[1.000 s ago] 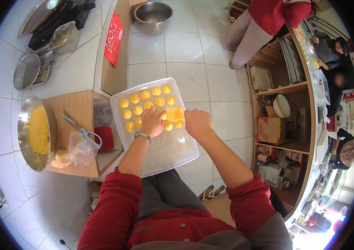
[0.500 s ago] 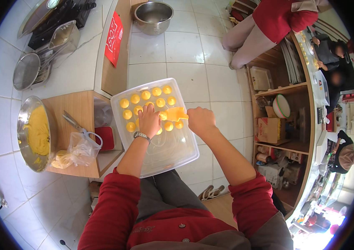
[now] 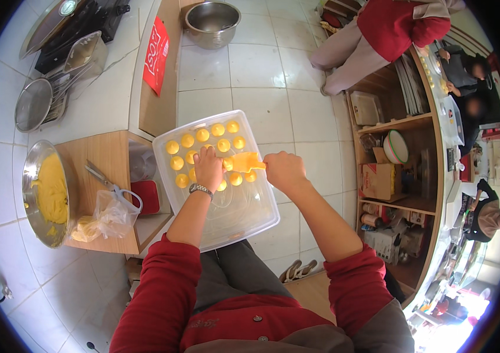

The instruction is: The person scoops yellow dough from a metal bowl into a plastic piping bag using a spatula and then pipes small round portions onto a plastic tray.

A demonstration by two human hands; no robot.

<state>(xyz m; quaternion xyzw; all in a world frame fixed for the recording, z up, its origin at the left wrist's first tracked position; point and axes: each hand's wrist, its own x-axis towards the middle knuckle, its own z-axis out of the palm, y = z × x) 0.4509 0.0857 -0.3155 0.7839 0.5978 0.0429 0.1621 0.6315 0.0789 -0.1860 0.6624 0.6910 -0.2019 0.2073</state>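
Note:
A piping bag (image 3: 243, 162) full of yellow mixture lies almost level between my hands, over a translucent plastic tray (image 3: 244, 212). My right hand (image 3: 285, 172) is closed round the bag's gathered end. At the other end my left hand (image 3: 209, 169), with a watch on its wrist, is closed about the tip; the nozzle itself is hidden by the fingers. Rows of round yellow dollops (image 3: 217, 129), each with a small peak, cover the tray's far half. Some of them are partly behind my left hand and the bag. The near half shows thin smears on its surface.
Left of the tray, a wooden cabinet top holds a metal bowl (image 3: 53, 194) of yellow mixture, scissors (image 3: 109, 182) and a plastic bag (image 3: 115, 213). A steel bowl (image 3: 212, 29) sits on the tiled floor ahead. A person (image 3: 373, 41) stands by the shelf unit (image 3: 394, 126) at right.
The view has shifted slightly. Both hands and the piping bag keep nearly the same place over the tray, and I see no clear change in the dollops.

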